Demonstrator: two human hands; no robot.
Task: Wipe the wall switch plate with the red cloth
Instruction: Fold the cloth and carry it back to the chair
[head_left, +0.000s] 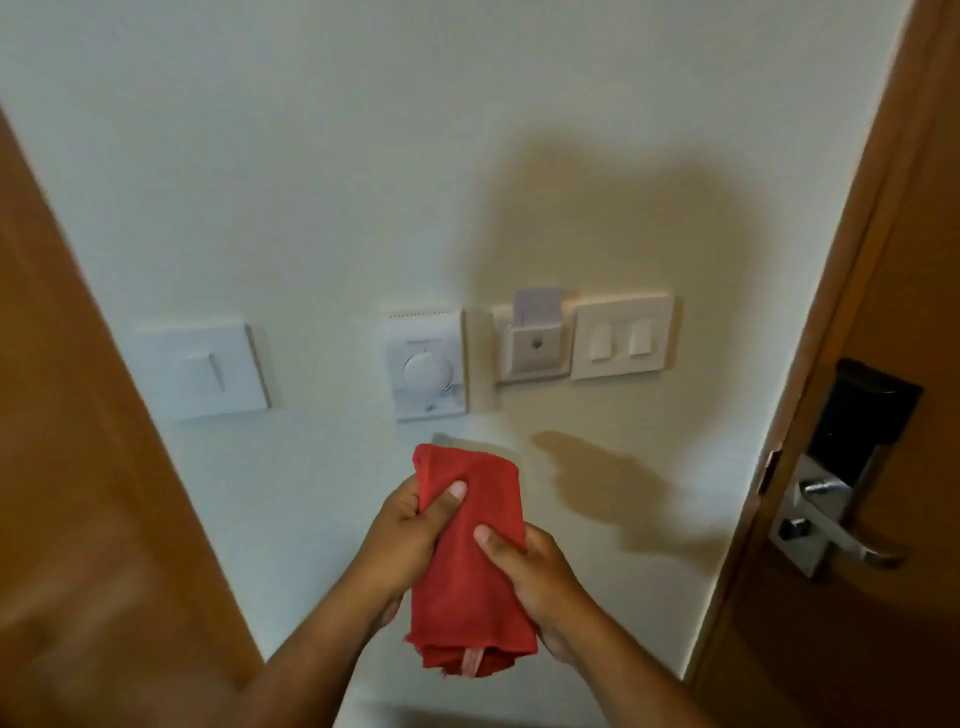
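Note:
A folded red cloth (470, 566) hangs upright between both hands, a little below the wall fittings. My left hand (410, 535) grips its upper left edge, thumb on the front. My right hand (530, 566) holds its right side, thumb pressed on the fabric. On the pale wall above sits a white two-rocker switch plate (623, 336) at the right, a single-rocker switch plate (200, 371) at the left, and a round-dial controller (428, 366) between them. The cloth touches none of the plates.
A key-card holder (535, 343) with a card in it sits beside the two-rocker plate. A wooden door with a metal lever handle (841, 535) and black lock stands at the right. Another wooden panel (78, 467) fills the left side.

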